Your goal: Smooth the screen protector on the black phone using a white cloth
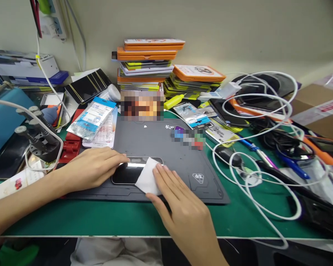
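Note:
A smartphone (129, 173) with a dark, glossy screen lies flat on a grey work mat (172, 162). My left hand (93, 166) rests at its left end, fingers together, the fingertips on the phone's upper left edge; the thumb is hidden. A white wipe (148, 177) covers the right part of the screen. Pressed onto the wipe are the fingers of my right hand (180, 207), with the thumb at the cloth's lower edge.
Stacked orange boxes (150, 55) stand against the wall. White cables (255, 184) loop across the right side. A screwdriver holder (40, 140), a red clamp (72, 147) and blue-white packets (93, 116) lie to the left. A cardboard box (319, 99) sits far right.

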A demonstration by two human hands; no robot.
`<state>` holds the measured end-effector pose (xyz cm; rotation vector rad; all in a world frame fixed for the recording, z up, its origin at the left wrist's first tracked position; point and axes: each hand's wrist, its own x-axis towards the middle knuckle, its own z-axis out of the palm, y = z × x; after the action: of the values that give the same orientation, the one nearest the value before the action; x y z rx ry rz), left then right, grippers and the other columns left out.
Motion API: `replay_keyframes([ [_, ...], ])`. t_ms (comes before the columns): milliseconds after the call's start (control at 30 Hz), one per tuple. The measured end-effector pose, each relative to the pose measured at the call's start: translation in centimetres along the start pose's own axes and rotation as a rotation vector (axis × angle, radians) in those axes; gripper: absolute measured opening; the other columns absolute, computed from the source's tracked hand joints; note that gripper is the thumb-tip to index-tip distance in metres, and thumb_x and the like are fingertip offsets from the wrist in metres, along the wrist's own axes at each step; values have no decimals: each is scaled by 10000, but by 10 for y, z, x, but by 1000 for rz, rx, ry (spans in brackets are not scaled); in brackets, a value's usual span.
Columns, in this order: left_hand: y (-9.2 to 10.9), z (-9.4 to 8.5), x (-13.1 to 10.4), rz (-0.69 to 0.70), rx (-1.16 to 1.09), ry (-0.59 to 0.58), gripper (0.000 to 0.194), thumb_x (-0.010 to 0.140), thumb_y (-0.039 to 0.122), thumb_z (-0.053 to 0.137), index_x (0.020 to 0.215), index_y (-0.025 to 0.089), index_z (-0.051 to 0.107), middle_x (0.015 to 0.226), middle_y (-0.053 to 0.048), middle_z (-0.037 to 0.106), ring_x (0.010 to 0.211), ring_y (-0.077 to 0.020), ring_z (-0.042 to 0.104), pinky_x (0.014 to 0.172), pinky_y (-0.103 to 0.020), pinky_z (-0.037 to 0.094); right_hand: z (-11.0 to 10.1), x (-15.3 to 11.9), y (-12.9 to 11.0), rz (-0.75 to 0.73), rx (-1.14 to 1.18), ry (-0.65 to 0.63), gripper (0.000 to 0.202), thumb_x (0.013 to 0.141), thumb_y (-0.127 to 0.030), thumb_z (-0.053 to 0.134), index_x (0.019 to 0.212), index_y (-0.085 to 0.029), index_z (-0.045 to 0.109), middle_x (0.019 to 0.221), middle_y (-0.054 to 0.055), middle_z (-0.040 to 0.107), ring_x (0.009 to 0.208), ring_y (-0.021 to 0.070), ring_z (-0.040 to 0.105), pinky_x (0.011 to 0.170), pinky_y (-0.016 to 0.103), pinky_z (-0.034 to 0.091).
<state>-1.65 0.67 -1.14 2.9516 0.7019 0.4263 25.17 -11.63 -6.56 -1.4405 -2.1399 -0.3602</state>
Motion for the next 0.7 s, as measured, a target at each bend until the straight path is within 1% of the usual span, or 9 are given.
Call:
replay_keyframes([
  [100,-1,-1,-2,-113,-29,29,360,1118,160,410,1425,208,593,1226,-48,802,1071,-205,787,893,-311,588,12,20,-4,35,-4,-20,630,1129,-525,469,1452,-9,631,1487,194,669,1364,333,681,1141,486,586],
  [167,-1,-3,-3,-170,-43,68,356,1109,158,421,1422,212,581,1239,-33,801,1119,-197,780,938,-303,576,19,35,-17,57,2,-46,787,1106,-634,416,1464,39,609,1517,243,628,1392,377,653,1149,521,581],
  [200,-1,-4,-3,-193,-50,91,347,1104,153,417,1402,213,585,1226,-22,802,1128,-188,777,949,-294,569,22,42,-26,60,31,-65,846,1093,-678,391,1475,48,598,1538,246,608,1416,382,632,1168,520,569],
  [300,0,-7,-3,-254,-53,157,304,1092,153,406,1301,222,615,1065,19,799,995,-151,785,873,-256,556,31,56,-55,59,118,-94,888,1084,-716,345,1489,33,598,1573,226,579,1466,365,587,1232,507,519],
  [367,0,-9,-2,-279,-48,190,268,1087,167,413,1235,220,629,967,32,778,884,-136,774,806,-240,544,35,61,-69,58,132,-91,854,1101,-686,324,1495,21,599,1578,216,577,1472,349,584,1233,488,519],
  [433,1,-11,0,-289,-41,197,232,1085,178,421,1175,213,632,915,36,765,825,-129,763,764,-233,531,36,58,-77,46,123,-74,808,1117,-643,326,1504,15,591,1583,205,575,1469,338,589,1220,472,533],
  [533,2,-10,1,-270,-25,181,199,1073,169,422,1071,211,617,884,45,758,774,-124,748,717,-238,503,28,41,-80,2,106,-61,765,1119,-614,383,1513,11,582,1597,194,560,1470,333,589,1200,458,552],
  [633,3,-9,2,-251,-18,172,188,1046,149,425,994,215,593,846,56,743,716,-121,724,687,-248,476,17,24,-76,-66,104,-74,738,1112,-607,440,1523,-10,580,1616,172,543,1485,321,574,1198,439,556],
  [700,3,-9,3,-259,-19,161,186,1037,149,427,971,218,587,819,57,730,694,-124,711,678,-251,466,15,24,-70,-92,105,-77,704,1120,-585,442,1517,-23,589,1613,154,551,1478,310,582,1209,439,546],
])
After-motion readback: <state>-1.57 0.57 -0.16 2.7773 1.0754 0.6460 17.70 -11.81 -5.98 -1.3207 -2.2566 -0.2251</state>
